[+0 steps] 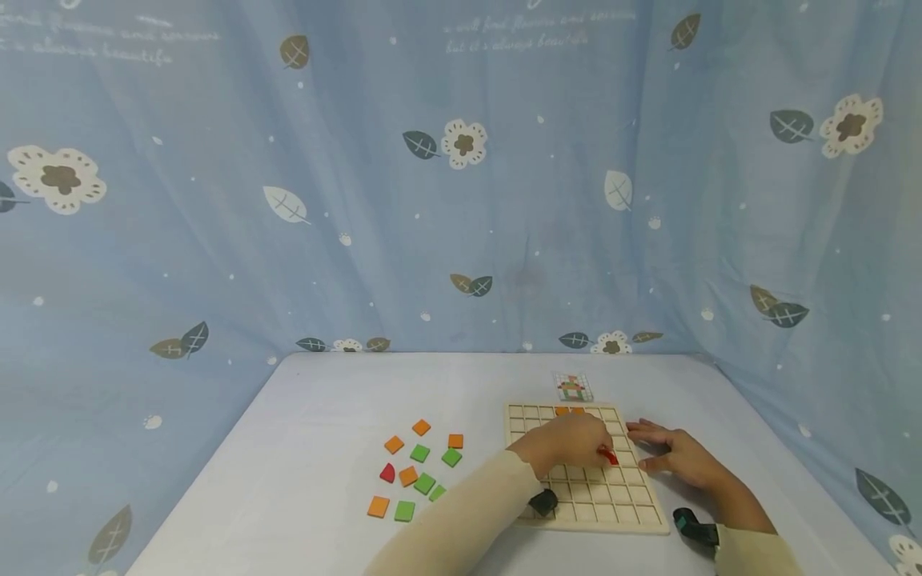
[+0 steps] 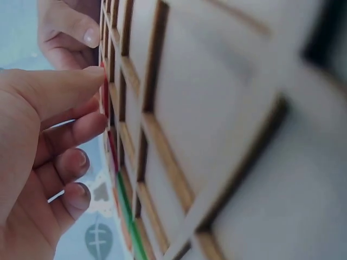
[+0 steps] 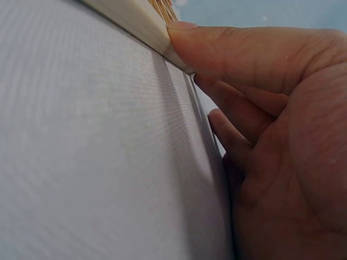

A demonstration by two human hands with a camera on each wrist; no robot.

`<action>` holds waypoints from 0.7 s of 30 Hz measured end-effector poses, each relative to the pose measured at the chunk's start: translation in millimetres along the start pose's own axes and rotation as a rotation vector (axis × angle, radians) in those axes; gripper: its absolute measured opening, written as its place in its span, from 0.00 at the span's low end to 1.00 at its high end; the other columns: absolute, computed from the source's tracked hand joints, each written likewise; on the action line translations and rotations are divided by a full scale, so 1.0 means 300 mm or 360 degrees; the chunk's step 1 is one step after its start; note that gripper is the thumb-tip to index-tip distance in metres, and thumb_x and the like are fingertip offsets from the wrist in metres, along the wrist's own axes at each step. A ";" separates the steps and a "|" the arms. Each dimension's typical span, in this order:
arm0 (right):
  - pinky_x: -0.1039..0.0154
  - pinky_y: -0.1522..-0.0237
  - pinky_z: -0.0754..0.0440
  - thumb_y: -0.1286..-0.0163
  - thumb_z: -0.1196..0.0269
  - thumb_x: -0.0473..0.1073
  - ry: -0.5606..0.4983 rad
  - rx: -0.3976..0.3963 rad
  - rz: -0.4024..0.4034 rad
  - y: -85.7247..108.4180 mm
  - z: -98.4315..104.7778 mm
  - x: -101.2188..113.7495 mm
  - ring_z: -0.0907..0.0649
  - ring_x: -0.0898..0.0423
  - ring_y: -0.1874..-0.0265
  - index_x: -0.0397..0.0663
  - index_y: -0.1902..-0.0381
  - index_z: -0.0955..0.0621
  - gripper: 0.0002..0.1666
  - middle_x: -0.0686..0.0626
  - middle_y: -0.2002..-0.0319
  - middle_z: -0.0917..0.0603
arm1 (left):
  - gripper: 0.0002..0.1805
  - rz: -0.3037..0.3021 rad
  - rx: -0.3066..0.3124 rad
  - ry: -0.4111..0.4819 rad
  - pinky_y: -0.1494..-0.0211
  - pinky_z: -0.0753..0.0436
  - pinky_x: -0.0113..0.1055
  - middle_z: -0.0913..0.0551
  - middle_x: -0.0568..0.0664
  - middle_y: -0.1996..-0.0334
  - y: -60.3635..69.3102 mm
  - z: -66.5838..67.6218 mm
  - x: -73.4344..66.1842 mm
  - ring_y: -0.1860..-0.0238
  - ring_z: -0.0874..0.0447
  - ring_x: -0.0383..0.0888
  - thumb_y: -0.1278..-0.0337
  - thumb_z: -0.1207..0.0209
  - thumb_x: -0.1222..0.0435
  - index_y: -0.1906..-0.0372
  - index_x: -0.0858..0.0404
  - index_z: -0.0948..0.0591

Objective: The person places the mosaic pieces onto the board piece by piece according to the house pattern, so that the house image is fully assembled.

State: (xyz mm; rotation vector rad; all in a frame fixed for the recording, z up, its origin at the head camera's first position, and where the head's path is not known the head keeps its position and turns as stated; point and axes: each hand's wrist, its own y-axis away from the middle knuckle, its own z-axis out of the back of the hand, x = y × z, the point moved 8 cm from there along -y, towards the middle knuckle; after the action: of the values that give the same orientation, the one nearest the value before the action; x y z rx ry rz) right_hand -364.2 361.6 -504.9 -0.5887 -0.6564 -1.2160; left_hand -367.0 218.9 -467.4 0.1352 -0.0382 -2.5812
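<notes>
Tile of red [image 1: 610, 456] sat at the grid board [image 1: 612, 527], pinched in the left hand [image 1: 576, 439]; the right hand [image 1: 684, 458], loosely spread, touched the board's side. The tile seemed light, stiff, best gripped by its edges.

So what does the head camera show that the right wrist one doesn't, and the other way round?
Only the head view shows the left hand, the red piece it pinches, the loose tiles and the card. Only the right wrist view shows the right palm, close up. Both show the right hand, the board, the table and the curtain.
</notes>
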 end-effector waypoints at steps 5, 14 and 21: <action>0.30 0.38 0.48 0.52 0.25 0.45 -0.0001 0.0011 -0.0017 0.001 -0.008 -0.004 0.44 0.31 0.31 0.36 0.44 0.19 0.37 0.37 0.35 0.29 | 0.05 0.0012 -0.0001 -0.0041 0.62 0.28 0.22 0.23 0.29 0.68 0.022 0.010 0.014 0.67 0.28 0.25 0.37 0.39 0.52 0.60 0.43 0.15; 0.29 0.38 0.49 0.53 0.25 0.44 -0.0005 0.0010 -0.0044 -0.001 -0.004 0.002 0.44 0.30 0.32 0.33 0.44 0.20 0.38 0.35 0.35 0.30 | 0.09 0.0010 0.0005 -0.0118 0.59 0.25 0.24 0.19 0.29 0.59 0.121 0.049 0.070 0.61 0.25 0.26 0.37 0.39 0.52 0.54 0.42 0.14; 0.29 0.38 0.50 0.55 0.24 0.43 -0.0015 -0.0001 -0.0038 0.000 -0.005 0.007 0.45 0.29 0.32 0.32 0.44 0.20 0.39 0.35 0.35 0.30 | 0.12 0.0059 -0.0008 -0.0116 0.55 0.24 0.25 0.19 0.30 0.56 0.211 0.088 0.115 0.59 0.24 0.26 0.39 0.37 0.53 0.51 0.44 0.14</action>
State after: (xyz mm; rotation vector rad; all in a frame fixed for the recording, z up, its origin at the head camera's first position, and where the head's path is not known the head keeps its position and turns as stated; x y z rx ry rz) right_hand -363.6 359.2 -504.3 -0.5890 -0.6728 -1.2367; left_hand -365.6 146.9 -440.6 0.0380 -0.0605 -2.5484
